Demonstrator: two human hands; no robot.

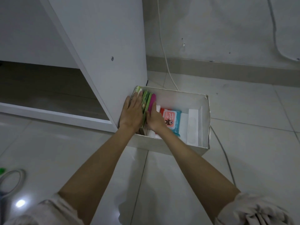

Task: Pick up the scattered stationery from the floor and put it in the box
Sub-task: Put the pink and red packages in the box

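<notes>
A white cardboard box [205,120] stands on the tiled floor beside a white cabinet. Several notebooks stand on edge along the box's left wall: a spiral-bound one [136,91], green ones [146,99] and a pink one [153,101]. My left hand [132,113] lies flat with fingers apart against the outer side of this stack. My right hand [155,120] presses the stack from the inner side, fingers curled against the pink cover. A blue and red wipes pack [174,120] lies flat on the box bottom, next to a white envelope-like item [192,127].
The white cabinet [103,51] touches the box's left side. A roll of tape [12,179] and a green object [2,170] lie on the floor at far left. A white cable [167,62] runs down the wall behind the box; another cable [224,156] trails on the floor to the right.
</notes>
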